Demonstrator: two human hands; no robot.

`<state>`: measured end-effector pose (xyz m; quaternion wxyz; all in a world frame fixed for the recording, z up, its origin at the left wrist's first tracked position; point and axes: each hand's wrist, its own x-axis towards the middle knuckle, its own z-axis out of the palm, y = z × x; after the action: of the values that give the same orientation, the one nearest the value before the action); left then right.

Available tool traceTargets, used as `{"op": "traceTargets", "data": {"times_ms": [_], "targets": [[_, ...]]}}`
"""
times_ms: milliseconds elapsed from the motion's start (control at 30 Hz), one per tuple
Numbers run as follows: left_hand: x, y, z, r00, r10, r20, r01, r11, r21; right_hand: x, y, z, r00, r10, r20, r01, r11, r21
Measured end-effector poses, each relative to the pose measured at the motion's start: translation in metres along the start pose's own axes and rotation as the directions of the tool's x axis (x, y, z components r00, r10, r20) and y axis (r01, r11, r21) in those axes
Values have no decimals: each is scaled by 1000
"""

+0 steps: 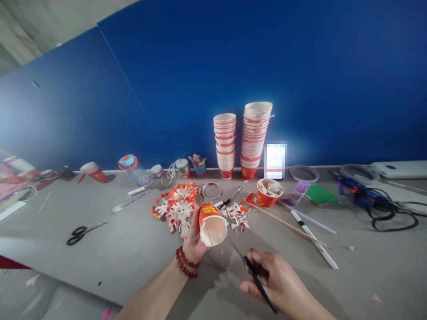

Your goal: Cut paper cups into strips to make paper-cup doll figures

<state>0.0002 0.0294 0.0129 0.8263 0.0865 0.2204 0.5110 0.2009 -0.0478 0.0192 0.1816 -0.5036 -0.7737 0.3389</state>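
My left hand, with red bead bracelets on its wrist, is wrapped round a red and white paper cup. The cup lies tilted, its mouth facing me, and the rim looks ragged and partly cut. Lower right, my right hand grips a black-handled knife, whose thin blade points up and left toward the cup without touching it. Behind the cup lie cut paper cups splayed into flower shapes. Scraps of cut paper are scattered to the cup's right.
Two tall stacks of paper cups stand against the blue wall, beside a lit screen. A red tub of scraps, a wooden stick and a cabled tool lie right. Scissors and a bottle are left.
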Motion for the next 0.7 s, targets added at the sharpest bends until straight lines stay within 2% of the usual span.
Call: {"op": "traceTargets", "data": {"times_ms": [167, 300, 367, 467, 567, 700], "targets": [[5, 3, -7, 992, 74, -101, -66, 995, 76, 7, 9, -25, 986, 146, -82, -157, 976, -153], [5, 4, -7, 993, 86, -80, -88, 996, -12, 5, 14, -44, 963, 229, -141, -265, 895, -360], [7, 3, -9, 996, 56, -75, -60, 997, -50, 0, 16, -47, 953, 266, -144, -302, 845, -441], [11, 1, -14, 998, 9, -61, -12, 999, -53, -9, 17, -47, 961, 236, -143, -275, 832, -481], [16, -2, -18, 998, -5, -62, 8, 999, 45, -17, 18, -47, 971, 159, -181, -228, 850, -474], [15, -7, -17, 993, -108, -56, 115, 982, 151, -20, 9, -51, 951, 105, -290, -217, 895, -389]]}}
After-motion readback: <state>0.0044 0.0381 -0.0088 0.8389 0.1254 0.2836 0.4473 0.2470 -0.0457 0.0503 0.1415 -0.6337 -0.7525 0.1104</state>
